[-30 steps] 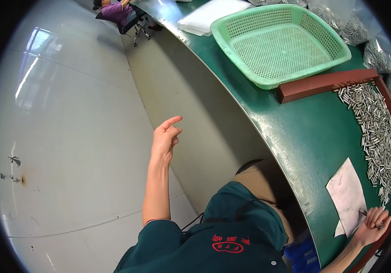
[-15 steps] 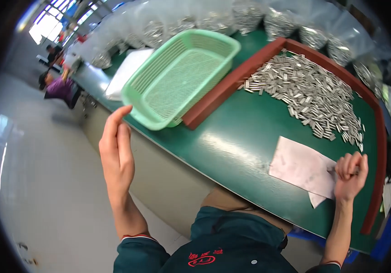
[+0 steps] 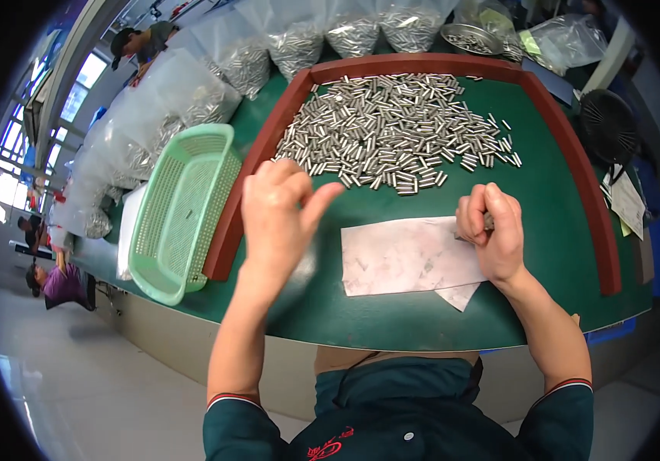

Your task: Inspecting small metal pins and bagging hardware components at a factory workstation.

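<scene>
The right hand (image 3: 491, 234) is gripping a small grey piece (image 3: 489, 221) in curled fingers above a stained pale sheet (image 3: 391, 257), near the counter's (image 3: 376, 326) front edge. The left hand (image 3: 277, 211) is hanging leftward, thumb apart; its fingertips are hiding, so I cannot tell whether they are holding anything. Metal pins (image 3: 391, 127) are lying toward the far edge, where a red-brown border (image 3: 422, 63) is probably stopping them from rolling away. They are looking short, cylindrical and shiny, pointing everywhere.

3 red-brown bars (image 3: 422, 63), 1 green basket (image 3: 172, 234), 1 bowl (image 3: 491, 46)
</scene>
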Demonstrator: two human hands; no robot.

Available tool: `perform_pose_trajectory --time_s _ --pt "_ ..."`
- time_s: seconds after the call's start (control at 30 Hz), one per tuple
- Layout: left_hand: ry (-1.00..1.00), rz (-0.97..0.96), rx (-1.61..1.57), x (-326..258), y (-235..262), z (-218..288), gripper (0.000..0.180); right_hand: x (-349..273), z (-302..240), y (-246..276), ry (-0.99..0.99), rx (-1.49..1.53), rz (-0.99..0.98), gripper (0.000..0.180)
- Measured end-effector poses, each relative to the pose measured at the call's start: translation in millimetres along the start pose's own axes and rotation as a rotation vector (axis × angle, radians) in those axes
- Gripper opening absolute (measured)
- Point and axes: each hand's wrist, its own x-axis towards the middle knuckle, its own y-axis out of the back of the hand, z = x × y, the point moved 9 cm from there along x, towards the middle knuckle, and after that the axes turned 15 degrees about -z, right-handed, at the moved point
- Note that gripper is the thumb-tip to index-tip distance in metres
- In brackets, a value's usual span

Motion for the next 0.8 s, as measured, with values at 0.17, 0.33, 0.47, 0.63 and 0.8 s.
perform_pose_trajectory --time_s 0.17,0.33,0.47,0.63,0.8 --pt "-0.118 -0.180 -0.168 44 -75 53 0.011 2 1 27 -0.040 0.074 0.042 0.042" --pt "-0.160 -0.295 -0.239 64 -115 64 0.012 8 -2 46 -0.044 0.108 0.051 0.043" --pt "-0.189 -0.332 -0.259 78 -127 72 0.012 15 -7 65 -0.045 0.124 0.054 0.043" --pt "0.269 -0.455 -1.255 67 -159 39 0.007 19 -8 74 -0.080 0.169 0.066 0.043" --pt "0.426 -0.532 -1.720 61 -168 37 0.021 22 -12 74 -0.087 0.143 0.069 0.042"
